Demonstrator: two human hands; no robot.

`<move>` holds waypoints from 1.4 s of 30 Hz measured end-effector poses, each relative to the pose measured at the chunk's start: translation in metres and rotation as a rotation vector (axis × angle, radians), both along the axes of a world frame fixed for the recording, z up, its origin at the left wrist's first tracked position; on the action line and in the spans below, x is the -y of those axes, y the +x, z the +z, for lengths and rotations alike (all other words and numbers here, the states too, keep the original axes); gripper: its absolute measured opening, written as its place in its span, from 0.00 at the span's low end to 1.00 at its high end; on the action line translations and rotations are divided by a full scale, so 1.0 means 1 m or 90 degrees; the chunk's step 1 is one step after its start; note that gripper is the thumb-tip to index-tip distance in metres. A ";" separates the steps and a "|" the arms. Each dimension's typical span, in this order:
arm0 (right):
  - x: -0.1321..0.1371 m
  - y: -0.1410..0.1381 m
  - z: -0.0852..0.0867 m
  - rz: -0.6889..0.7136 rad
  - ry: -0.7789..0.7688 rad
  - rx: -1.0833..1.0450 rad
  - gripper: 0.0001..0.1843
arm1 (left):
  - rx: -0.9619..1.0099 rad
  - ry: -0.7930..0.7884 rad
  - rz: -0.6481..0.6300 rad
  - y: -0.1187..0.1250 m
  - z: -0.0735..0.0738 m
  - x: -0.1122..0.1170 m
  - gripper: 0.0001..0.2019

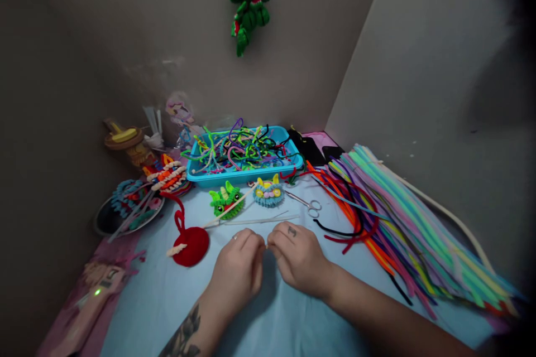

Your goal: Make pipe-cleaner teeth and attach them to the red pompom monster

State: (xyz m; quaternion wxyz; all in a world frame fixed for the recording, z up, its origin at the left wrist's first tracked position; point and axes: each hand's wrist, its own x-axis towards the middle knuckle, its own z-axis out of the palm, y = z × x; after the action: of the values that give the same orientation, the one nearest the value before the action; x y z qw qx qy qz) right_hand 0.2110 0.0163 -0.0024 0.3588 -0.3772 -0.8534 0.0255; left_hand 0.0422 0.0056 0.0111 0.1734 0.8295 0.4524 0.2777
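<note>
My left hand and my right hand meet above the light blue cloth, with fingers pinched closed. Between their fingertips only a tiny pale speck shows, too small to name. Left of my left hand lies a flat red coil of pipe cleaner with a cream twist at its edge. Just beyond my hands sit a green pipe-cleaner dragon head and a blue one with yellow ears. A cream pipe cleaner slants past the green head. Silver scissors rest right of the blue head.
A blue tray full of tangled pipe-cleaner offcuts stands at the back. Bundled colourful pipe cleaners spread along the right. On the left are a metal bowl, a pink device with a green light and a brown-lidded cup.
</note>
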 end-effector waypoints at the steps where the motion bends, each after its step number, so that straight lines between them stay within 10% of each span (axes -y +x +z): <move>1: 0.000 0.000 0.000 -0.003 0.007 -0.007 0.10 | 0.013 -0.013 -0.002 -0.001 0.000 -0.001 0.09; 14: -0.002 0.002 0.002 0.006 0.037 0.018 0.10 | 0.042 -0.037 -0.013 -0.003 0.003 -0.005 0.07; 20: 0.002 -0.003 0.002 0.022 -0.342 -0.176 0.07 | -0.098 0.167 -0.087 -0.011 0.000 -0.007 0.09; 25: 0.003 -0.008 0.001 0.076 -0.873 -0.391 0.05 | -0.215 0.322 -0.249 -0.022 0.008 -0.007 0.10; 28: 0.004 -0.008 0.006 0.099 -0.974 -0.397 0.05 | -0.204 0.318 -0.259 -0.024 0.011 -0.005 0.11; 30: 0.005 -0.005 0.010 0.082 -0.835 -0.371 0.04 | -0.158 0.228 -0.179 -0.022 0.012 -0.003 0.11; 36: 0.010 0.007 0.018 0.056 -0.021 -0.042 0.15 | 0.107 -0.241 0.056 -0.012 0.025 -0.001 0.08; 42: 0.012 0.007 0.013 0.027 0.230 -0.039 0.08 | 0.436 -0.675 0.089 -0.007 0.029 0.001 0.09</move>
State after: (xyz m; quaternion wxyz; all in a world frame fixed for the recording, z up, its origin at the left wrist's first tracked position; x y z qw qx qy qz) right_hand 0.2181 0.0040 0.0106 0.4460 -0.2879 -0.8405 -0.1090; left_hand 0.0350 0.0042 0.0397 0.6770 0.4638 0.5002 0.2763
